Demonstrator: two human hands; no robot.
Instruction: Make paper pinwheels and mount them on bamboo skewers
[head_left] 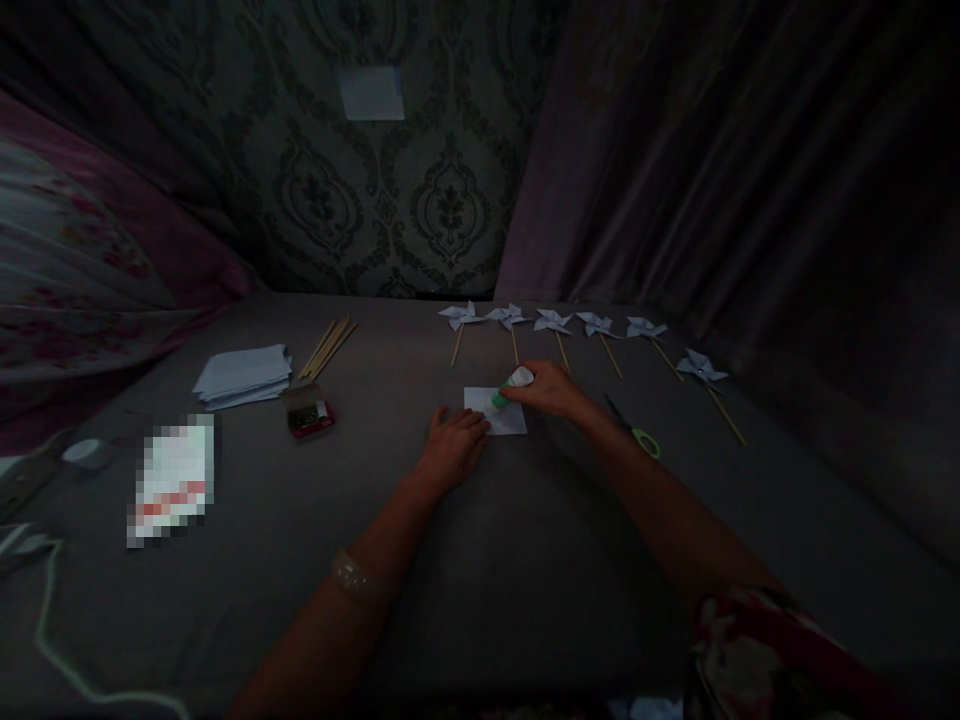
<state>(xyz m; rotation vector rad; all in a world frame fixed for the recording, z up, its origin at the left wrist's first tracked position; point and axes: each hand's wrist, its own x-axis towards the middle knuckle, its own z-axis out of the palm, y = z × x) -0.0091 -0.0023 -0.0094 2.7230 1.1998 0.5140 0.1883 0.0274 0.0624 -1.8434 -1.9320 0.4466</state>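
A small white sheet of paper (513, 420) lies flat on the grey cloth in front of me. My left hand (456, 445) rests on its left edge, palm down with the fingers stretched out. In my right hand (553, 388) is a white glue bottle (520, 377) with a green top (499, 399), tilted so the green end points down at the paper. Whether the tip touches the sheet I cannot tell. To the right of my right forearm lie scissors (645, 442) with light green handles.
Several paper pinwheels (553, 321) on sticks line the back right. At left are a paper stack (244, 374), loose wooden sticks (328, 348), an opened red box (309, 417) of small metallic pieces, a blurred-out packet (176, 475), a white round object (86, 454) and a white cable (56, 640).
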